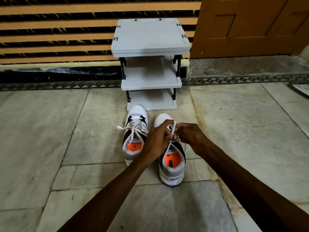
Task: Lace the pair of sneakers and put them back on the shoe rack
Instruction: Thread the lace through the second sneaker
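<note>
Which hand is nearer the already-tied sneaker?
Left. The left hand sits right beside the tied sneaker, overlapping its edge; the right hand is farther off, over the other sneaker, pinching its lace.

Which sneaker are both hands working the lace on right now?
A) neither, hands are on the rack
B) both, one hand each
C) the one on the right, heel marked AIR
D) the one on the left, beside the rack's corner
C: the left hand and right hand meet over the right white-and-black sneaker with the orange insole, pinching its white lace; the left sneaker sits untouched.
</note>
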### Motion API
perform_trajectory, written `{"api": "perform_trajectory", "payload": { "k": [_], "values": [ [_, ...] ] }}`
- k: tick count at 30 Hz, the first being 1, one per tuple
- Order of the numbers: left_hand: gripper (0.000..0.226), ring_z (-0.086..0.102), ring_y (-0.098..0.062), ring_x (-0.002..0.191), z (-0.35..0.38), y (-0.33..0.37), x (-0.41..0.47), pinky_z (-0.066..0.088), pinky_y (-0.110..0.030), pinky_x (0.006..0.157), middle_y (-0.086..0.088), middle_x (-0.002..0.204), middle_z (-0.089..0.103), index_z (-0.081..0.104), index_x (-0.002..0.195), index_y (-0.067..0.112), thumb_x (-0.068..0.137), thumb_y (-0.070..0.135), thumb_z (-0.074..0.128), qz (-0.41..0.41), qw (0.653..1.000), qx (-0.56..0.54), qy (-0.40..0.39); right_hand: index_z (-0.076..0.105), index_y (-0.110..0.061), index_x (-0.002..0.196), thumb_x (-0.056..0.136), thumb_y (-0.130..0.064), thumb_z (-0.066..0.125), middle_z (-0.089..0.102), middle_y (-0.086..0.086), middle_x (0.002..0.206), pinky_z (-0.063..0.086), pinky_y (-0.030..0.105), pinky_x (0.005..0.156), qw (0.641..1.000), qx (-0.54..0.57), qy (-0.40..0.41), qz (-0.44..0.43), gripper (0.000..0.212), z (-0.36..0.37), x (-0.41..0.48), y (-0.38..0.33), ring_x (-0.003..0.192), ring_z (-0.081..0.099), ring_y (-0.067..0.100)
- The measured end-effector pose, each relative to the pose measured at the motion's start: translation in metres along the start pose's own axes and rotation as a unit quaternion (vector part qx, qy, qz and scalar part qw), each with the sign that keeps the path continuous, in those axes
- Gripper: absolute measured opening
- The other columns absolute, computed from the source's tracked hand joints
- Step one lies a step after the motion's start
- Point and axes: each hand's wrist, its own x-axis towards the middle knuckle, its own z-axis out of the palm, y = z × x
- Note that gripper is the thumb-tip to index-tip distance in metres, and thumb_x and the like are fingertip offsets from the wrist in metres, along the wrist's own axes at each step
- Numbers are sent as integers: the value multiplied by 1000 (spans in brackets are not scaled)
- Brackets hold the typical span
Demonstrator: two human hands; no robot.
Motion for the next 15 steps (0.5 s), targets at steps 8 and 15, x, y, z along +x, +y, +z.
{"api": "perform_trajectory", "payload": {
  "k": [8,15],
  "values": [
    [50,67,-15,81,-9,6,3,56,-35,72,3,86,72,51,128,28,84,7,62,83,992,94,-29,66,3,104,82,10,63,63,14,67,46,15,42,997,82,1,3,23,-1,-4,-7,41,60,7],
    [52,67,-24,91,-12,0,3,52,-30,78,-7,94,73,50,133,25,85,11,65,54,990,126,-19,56,-14,119,79,0,69,73,16,94,49,28,67,999,41,-33,-2,44,-4,2,-7,75,68,20]
  ]
}}
